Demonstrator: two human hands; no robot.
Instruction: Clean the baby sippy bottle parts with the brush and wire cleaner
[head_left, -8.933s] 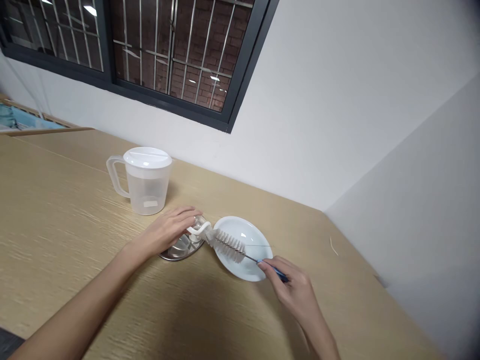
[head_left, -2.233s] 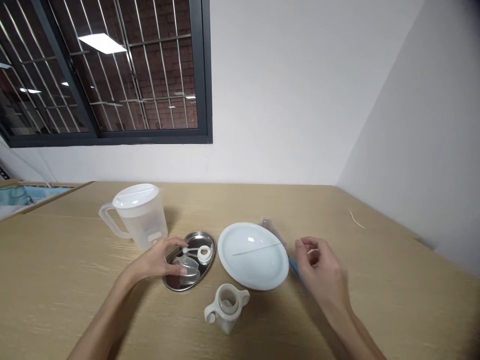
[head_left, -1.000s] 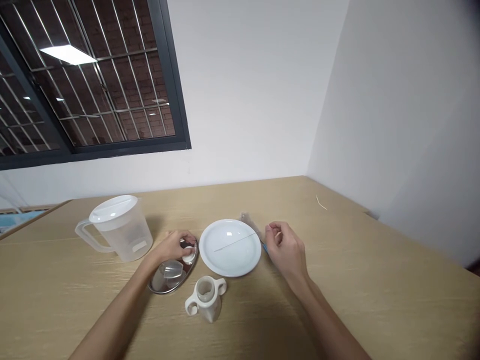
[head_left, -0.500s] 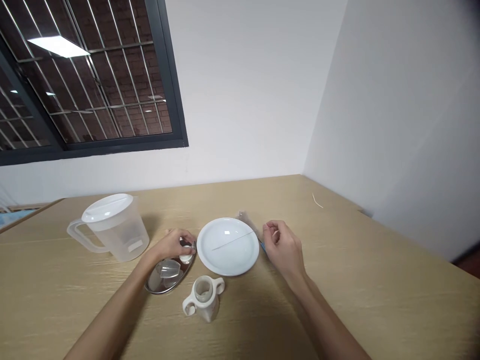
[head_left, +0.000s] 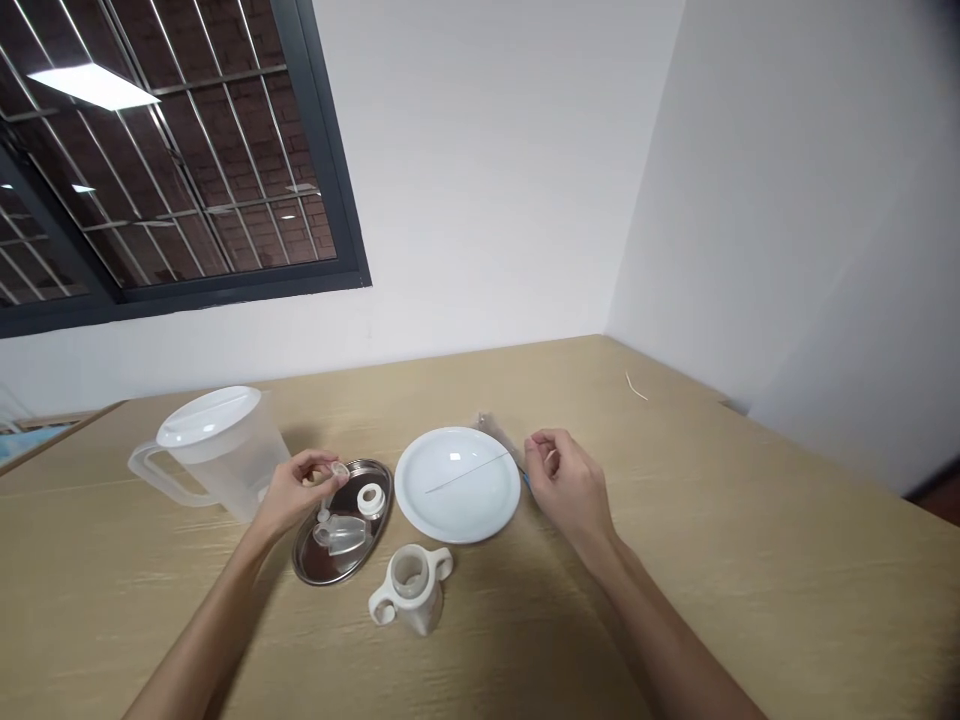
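My left hand (head_left: pixel 296 490) pinches a small clear round plastic piece (head_left: pixel 341 471) above the left rim of the oval metal tray (head_left: pixel 319 572). On that tray lie a white ring (head_left: pixel 371 500) and a clear plastic cover-like part (head_left: pixel 346 535). My right hand (head_left: pixel 564 480) is closed at the right of the white plate (head_left: pixel 457 527), fingertips pinched on a thin straight rod (head_left: pixel 466 474) that slants over the plate. Nearer to me stands a white two-handled cup (head_left: pixel 412 590), its top uncovered.
A lidded translucent pitcher (head_left: pixel 225 450) stands at the left, just behind my left hand. A clear bag-like packet (head_left: pixel 491 428) lies behind the plate, something blue beside it. Farther right is a thin pale strip (head_left: pixel 636 386). The wall and barred window bound the table's back.
My left hand has moved left, away from the white ring, which now shows fully. The small clear piece is in its fingertips. My right hand has barely moved.
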